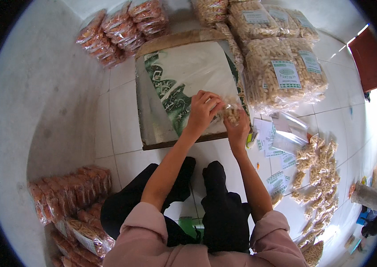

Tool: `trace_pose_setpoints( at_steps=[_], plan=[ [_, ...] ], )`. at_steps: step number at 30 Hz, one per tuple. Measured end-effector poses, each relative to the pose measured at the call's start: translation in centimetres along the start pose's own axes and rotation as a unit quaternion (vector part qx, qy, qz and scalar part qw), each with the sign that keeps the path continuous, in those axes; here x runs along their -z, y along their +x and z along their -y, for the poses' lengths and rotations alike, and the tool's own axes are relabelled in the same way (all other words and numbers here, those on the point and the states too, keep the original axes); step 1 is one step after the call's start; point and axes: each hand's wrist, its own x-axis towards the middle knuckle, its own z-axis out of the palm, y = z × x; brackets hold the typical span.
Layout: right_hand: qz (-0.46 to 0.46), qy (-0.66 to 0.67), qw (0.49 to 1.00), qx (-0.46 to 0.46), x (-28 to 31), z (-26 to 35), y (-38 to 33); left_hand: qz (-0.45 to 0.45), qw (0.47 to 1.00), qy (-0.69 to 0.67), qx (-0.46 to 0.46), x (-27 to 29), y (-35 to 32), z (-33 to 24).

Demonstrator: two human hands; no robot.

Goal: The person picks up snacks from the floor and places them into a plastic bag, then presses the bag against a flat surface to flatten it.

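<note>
Both my hands meet over the front right part of a large open carton (153, 120) lined with clear plastic and printed green and white. My left hand (202, 110) pinches the top of a small clear bag of pale snack sticks (232, 113). My right hand (238, 129) holds the same small bag from below and the right. The bag sits just above the carton's front right corner. My legs in dark trousers stretch out below the carton.
Big clear bags of pale snacks with labels (282, 73) are stacked at the back right. Orange snack packs (121, 31) lie at the back, more packs (70, 196) along the wall at left. Small filled bags (320, 169), paper labels (266, 133) and empty clear bags (288, 133) lie on the tiled floor at right.
</note>
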Motion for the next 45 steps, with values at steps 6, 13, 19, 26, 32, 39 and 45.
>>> trace_pose_setpoints(
  at_steps=[6,13,19,26,32,39,45],
  plan=[
    [-0.013,0.086,0.996,0.02,-1.7,0.3,0.2,-0.003,0.998,-0.052,-0.042,-0.5,0.0,-0.9],
    [0.002,0.116,0.993,-0.02,-2.1,0.3,0.1,-0.216,0.934,0.026,0.285,-2.2,-2.3,-2.3],
    [0.024,0.198,0.979,-0.046,-1.3,1.9,-0.6,-0.174,0.814,-0.103,0.544,-1.9,-2.0,-2.8],
    [0.045,0.199,0.978,-0.03,-2.1,2.7,0.0,-0.113,0.883,-0.243,0.385,-1.7,-2.4,-0.8],
    [-0.03,0.158,0.986,0.048,-3.5,0.3,2.5,0.046,0.904,-0.261,0.335,-0.6,-3.0,-2.6],
    [-0.026,0.209,0.977,-0.023,-6.8,0.9,6.2,0.115,0.885,-0.275,0.358,1.8,-5.2,-5.7],
    [-0.051,0.111,0.992,0.038,-8.9,1.3,9.3,0.147,0.807,-0.342,0.458,3.1,-6.4,-7.1]
  ],
)
